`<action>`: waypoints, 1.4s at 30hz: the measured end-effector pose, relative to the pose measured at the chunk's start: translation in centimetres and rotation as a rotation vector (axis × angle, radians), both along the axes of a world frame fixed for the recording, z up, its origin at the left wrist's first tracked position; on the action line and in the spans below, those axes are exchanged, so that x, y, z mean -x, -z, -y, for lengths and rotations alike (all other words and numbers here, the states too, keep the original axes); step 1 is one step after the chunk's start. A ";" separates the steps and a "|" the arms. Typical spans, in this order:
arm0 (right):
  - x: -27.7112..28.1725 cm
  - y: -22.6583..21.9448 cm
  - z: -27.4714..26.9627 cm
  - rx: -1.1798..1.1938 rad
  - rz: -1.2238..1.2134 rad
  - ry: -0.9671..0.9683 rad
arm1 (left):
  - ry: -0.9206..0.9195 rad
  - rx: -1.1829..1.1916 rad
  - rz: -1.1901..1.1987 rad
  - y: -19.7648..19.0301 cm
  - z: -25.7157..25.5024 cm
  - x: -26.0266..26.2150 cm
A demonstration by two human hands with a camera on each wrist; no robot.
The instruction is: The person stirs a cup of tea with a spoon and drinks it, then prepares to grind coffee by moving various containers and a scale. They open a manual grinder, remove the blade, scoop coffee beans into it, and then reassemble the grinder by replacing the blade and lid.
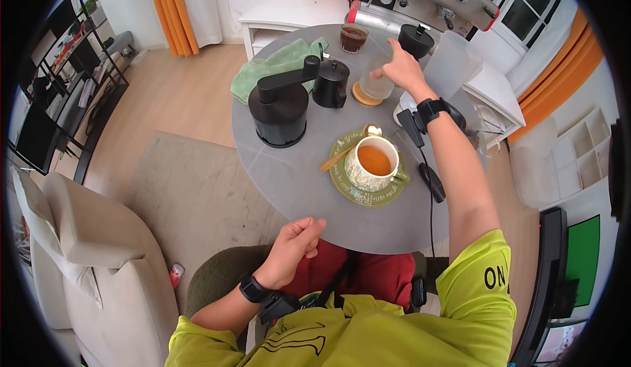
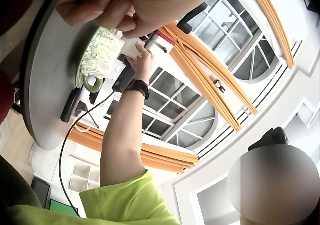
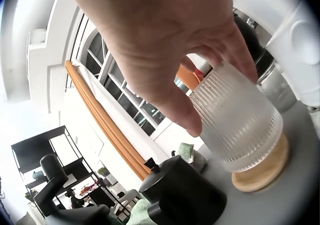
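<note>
In the right wrist view, my right hand (image 1: 404,71) holds a clear ribbed glass (image 3: 237,117) by its upper part, thumb on one side and fingers on the other. The glass stands tilted in that view, over a round wooden coaster (image 3: 265,167). My left hand (image 1: 296,252) is idle near the table's front edge, its fingers loosely curled round nothing. Between the hands, a patterned cup (image 1: 371,164) of orange-brown liquid sits on a green saucer (image 1: 361,196) with a gold-coloured spoon (image 1: 338,158).
On the round grey table (image 1: 263,170) stand a black hand grinder (image 1: 279,117), a black pot (image 1: 330,84) and a glass of dark liquid (image 1: 353,38). A green cloth (image 1: 263,71) lies behind the grinder. A black cable (image 1: 430,216) hangs from my right wrist. An espresso machine (image 1: 427,2) stands beyond.
</note>
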State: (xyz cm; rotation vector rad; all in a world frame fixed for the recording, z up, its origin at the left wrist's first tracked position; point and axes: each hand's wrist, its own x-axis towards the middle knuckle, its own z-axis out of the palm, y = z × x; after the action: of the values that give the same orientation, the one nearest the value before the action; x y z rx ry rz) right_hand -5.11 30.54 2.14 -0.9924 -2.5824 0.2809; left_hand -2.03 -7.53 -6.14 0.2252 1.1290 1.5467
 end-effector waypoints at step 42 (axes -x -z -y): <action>0.8 2.3 -0.4 0.062 -0.027 -0.016 | -0.008 -0.013 0.020 0.1 -0.1 0.2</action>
State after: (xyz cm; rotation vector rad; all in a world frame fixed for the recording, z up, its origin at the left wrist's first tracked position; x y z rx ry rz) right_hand -5.90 30.96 -0.18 -0.9833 -2.5725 0.3779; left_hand -2.25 -7.45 -6.23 0.2137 1.1057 1.5606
